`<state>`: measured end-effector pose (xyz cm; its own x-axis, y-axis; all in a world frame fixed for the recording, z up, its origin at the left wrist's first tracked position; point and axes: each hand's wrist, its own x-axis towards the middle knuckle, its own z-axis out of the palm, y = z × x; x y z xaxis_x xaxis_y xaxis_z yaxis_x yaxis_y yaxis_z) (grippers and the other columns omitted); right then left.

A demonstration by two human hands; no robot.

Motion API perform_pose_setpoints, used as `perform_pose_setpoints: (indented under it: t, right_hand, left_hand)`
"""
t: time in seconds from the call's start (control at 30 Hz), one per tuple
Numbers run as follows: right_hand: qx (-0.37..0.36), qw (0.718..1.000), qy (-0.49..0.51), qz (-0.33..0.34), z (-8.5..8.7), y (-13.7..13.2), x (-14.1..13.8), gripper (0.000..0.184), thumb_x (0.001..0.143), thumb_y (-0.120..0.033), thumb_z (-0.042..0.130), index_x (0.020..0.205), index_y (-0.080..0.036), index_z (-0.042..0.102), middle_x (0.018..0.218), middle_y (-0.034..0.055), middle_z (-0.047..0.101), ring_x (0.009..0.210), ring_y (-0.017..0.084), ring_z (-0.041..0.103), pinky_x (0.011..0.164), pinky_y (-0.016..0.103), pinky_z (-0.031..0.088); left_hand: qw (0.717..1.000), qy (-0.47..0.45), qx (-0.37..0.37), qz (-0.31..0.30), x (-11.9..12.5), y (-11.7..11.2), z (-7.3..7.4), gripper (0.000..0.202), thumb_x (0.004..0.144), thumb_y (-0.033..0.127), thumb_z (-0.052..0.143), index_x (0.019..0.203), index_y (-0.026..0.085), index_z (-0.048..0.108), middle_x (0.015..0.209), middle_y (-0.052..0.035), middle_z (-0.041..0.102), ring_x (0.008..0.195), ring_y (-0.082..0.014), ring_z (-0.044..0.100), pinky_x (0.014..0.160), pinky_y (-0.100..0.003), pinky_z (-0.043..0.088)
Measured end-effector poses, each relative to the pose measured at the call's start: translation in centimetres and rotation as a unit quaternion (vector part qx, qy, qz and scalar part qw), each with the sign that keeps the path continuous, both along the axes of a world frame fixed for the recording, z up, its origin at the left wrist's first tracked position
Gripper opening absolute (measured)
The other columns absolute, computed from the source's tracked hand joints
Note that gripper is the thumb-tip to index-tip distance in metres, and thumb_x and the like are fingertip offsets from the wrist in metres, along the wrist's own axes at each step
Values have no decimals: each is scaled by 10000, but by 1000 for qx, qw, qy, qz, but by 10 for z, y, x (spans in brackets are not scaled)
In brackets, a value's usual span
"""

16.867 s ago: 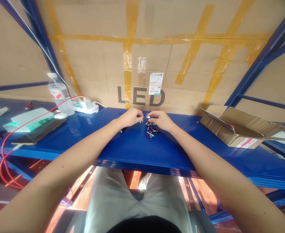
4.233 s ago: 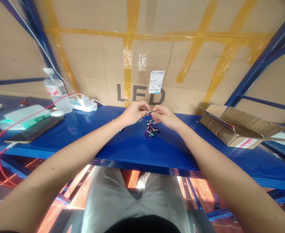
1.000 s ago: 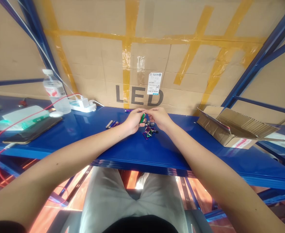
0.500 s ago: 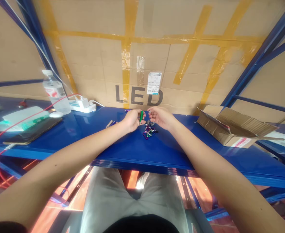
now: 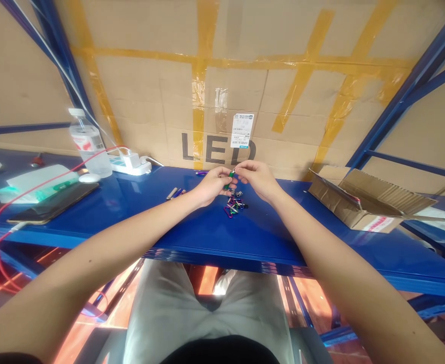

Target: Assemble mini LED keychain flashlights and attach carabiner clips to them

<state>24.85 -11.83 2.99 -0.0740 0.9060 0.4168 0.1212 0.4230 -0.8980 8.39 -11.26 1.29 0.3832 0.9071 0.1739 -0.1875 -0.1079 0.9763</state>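
My left hand (image 5: pixel 211 184) grips a small green cylinder (image 5: pixel 228 180) just above the blue shelf (image 5: pixel 214 230). My right hand (image 5: pixel 255 178) pinches at the cylinder's top end with closed fingertips; what it holds there is too small to name. Under both hands lies a little heap of coloured clips and small metal parts (image 5: pixel 234 206). A few thin cylinders (image 5: pixel 176 192) lie on the shelf to the left of my left hand.
A taped cardboard wall marked LED (image 5: pixel 218 150) stands behind the shelf. An open cardboard box (image 5: pixel 369 199) sits right. On the left are a water bottle (image 5: pixel 88 143), a white power strip (image 5: pixel 129 164), a dark phone (image 5: pixel 51 203) and a red cable (image 5: pixel 2 222).
My hands were slightly apart half a second ago, the green cylinder upright in my left. Now my right fingertips have closed in on its top end.
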Motion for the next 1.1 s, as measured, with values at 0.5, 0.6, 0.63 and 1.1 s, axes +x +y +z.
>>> perform_pose_setpoints:
  t: [0.5,0.6,0.63,1.1]
  right_hand:
    - [36,986,-164,21,9,-3,17,173,725,-312,721,776,-147,715,681,27,672,641,134,560,580,268,419]
    - [28,981,-191,10,14,-7,19,155,734,-299,713,732,-144,713,638,17,644,590,115,512,529,254,373]
    - [18,981,-193,7,15,-9,19,145,735,-288,715,717,-144,709,614,10,625,567,107,492,513,250,360]
    - [-22,988,-146,-49,9,-10,4,220,796,-276,736,629,-150,667,579,27,598,535,115,500,504,261,396]
  left_hand:
    - [995,69,74,11,1,-1,-4,109,934,73,519,933,145,601,817,-41,687,622,-83,568,552,-222,429]
    - [990,87,110,16,2,0,-5,100,913,72,545,928,144,612,800,-34,687,611,-86,558,569,-234,428]
    - [986,95,132,18,2,1,-6,96,906,75,554,925,146,615,799,-31,689,623,-92,566,584,-241,434]
    - [938,132,307,91,-1,3,-12,122,896,286,631,857,169,636,795,-16,659,753,-149,582,720,-287,441]
